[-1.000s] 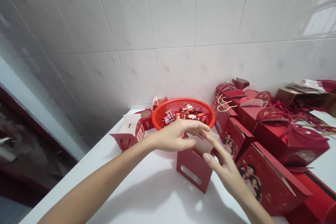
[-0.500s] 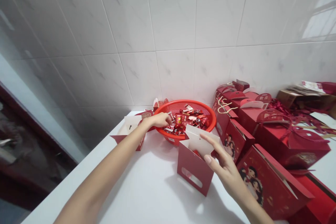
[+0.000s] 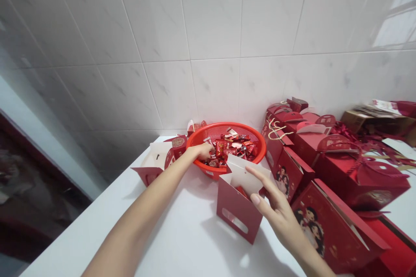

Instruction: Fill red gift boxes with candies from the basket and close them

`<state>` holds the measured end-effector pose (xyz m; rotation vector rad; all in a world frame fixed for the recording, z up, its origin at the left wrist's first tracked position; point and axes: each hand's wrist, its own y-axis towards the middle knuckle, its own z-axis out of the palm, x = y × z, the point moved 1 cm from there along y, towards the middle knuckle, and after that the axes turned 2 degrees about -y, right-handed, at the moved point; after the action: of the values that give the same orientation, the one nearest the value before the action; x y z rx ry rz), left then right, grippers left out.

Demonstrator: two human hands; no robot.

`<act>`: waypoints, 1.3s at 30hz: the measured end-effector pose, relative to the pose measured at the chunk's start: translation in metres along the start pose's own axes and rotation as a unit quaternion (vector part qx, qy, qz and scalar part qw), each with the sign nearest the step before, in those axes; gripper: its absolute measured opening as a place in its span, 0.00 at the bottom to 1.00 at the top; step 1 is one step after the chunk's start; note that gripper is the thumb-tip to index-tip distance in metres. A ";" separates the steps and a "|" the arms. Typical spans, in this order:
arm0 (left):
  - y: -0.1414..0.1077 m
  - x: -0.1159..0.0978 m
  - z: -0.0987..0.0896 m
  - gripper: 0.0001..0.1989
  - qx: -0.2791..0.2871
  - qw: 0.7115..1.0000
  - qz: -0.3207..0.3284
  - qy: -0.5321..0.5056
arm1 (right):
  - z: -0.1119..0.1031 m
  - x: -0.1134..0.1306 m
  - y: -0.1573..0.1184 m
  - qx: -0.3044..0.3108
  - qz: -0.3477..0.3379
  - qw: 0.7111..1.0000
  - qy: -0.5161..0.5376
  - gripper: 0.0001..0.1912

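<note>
**My left hand (image 3: 204, 150) among the wrapped sweets (image 3: 229, 152), my right hand (image 3: 276, 207) at the carton**

Clock directions take 12 o'clock as away from me. The step in hand appears to be picking: my left hand dips over the near-left part of the red perforated plastic basket (image 3: 262, 149), its fingers curled downward into the sweets. In my judgement, the next move calls for a firm pinch on a wrapper, then a lift clear of the rim.

The sweets lie directly at those fingertips and spread away from them towards 3 o'clock. The viewing angle is poor here: I cannot tell whether the left fingers grip a sweet.

My right fingers are parted and hold nothing. The index finger extends across the upright, lidless red carton (image 3: 238, 203), with the thumb near its edge; the carton lies at 9 o'clock from that hand and between 4 and 5 o'clock from my left. Something red (image 3: 242, 191) shows inside it.

Around these, a white-lined box (image 3: 156, 158) gapes at 9 o'clock from my left hand, and a box printed with a cartoon couple (image 3: 338, 220) leans at 3 o'clock from my right, all on the white tabletop (image 3: 182, 229).
</note>
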<state>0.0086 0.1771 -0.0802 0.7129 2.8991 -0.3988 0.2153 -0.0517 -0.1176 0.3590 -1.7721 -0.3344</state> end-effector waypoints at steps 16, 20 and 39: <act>-0.005 0.000 -0.008 0.19 -0.079 0.994 0.006 -0.076 | 0.001 0.004 0.002 -0.007 0.000 1.000 -0.002 0.26; -0.013 0.000 -0.009 0.23 -0.020 0.992 0.028 -0.120 | 0.001 0.003 0.002 -0.009 -0.003 1.000 0.001 0.25; -0.094 -0.062 -0.052 0.15 -0.206 0.877 0.210 -0.380 | 0.001 0.003 0.002 -0.004 -0.004 1.000 0.001 0.27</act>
<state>0.0152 0.0846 0.0020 0.8349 1.9248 0.0145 0.2138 -0.0509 -0.1146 0.3603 -1.7665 -0.3468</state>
